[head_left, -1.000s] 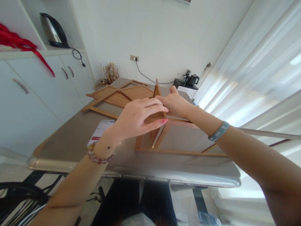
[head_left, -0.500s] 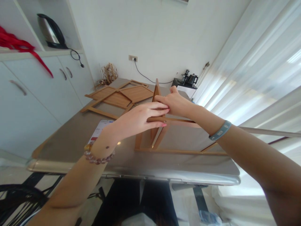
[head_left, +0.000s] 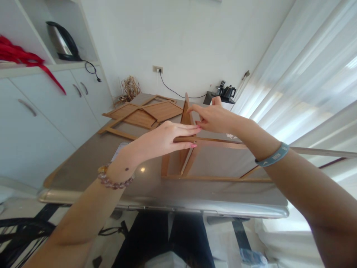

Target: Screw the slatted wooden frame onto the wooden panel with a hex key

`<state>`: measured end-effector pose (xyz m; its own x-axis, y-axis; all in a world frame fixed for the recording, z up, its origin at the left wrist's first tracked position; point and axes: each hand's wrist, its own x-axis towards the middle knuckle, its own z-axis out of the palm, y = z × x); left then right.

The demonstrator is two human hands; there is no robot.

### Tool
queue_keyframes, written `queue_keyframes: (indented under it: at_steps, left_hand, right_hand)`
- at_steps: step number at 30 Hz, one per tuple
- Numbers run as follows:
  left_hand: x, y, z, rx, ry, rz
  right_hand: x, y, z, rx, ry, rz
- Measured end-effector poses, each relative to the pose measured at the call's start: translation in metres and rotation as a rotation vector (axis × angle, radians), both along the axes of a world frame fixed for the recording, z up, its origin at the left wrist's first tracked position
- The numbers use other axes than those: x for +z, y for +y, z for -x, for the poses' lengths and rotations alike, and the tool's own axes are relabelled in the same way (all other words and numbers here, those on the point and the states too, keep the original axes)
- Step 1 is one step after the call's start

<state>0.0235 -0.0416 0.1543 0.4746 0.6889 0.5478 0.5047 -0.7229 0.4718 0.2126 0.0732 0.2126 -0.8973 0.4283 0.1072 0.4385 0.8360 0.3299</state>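
Note:
A long wooden frame (head_left: 214,179) stands on its edge near the front of the table, with an upright wooden panel (head_left: 186,118) set crosswise at its left end. My left hand (head_left: 164,139) is closed on the frame's upper rail, fingers over the top and thumb below. Just right of those fingertips is my right hand (head_left: 219,116), its fingers curled by the panel and above the rail. Anything between the right fingertips is too small or hidden to make out. Behind my left hand, more slatted wooden pieces (head_left: 134,115) lie flat.
Partly covered by my left forearm, a phone (head_left: 118,149) lies on the table (head_left: 92,160). An electric kettle (head_left: 63,41) stands on the left shelf by a red ribbon (head_left: 25,56). Coffee equipment (head_left: 227,91) sits at the back right beside the curtain (head_left: 292,74).
My right hand has shifted slightly right and up, leaving a small gap from the left fingers. My left hand keeps its grip on the rail.

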Motion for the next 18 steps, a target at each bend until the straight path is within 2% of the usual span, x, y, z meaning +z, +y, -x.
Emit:
queue_keyframes:
  at_steps: [4,9,12,15,18]
  left_hand:
    - [-0.002,0.0,0.001,0.023,0.019,-0.016]
    - [-0.001,-0.001,0.002,0.04,0.092,-0.064]
    - [0.0,0.0,0.002,0.042,0.105,-0.066]
    - [0.0,0.001,0.004,0.046,0.126,-0.072]
    - [0.0,0.002,0.005,0.038,0.148,-0.087]
  right_hand:
    - [0.003,-0.023,-0.021,-0.062,0.271,-0.004]
    - [-0.021,-0.08,-0.048,-0.201,0.803,-0.278]
    - [-0.035,-0.101,-0.056,-0.193,0.74,-0.252]
    - [-0.035,-0.108,-0.055,-0.186,0.688,-0.234]
    - [-0.035,-0.123,-0.048,-0.223,0.763,-0.252]
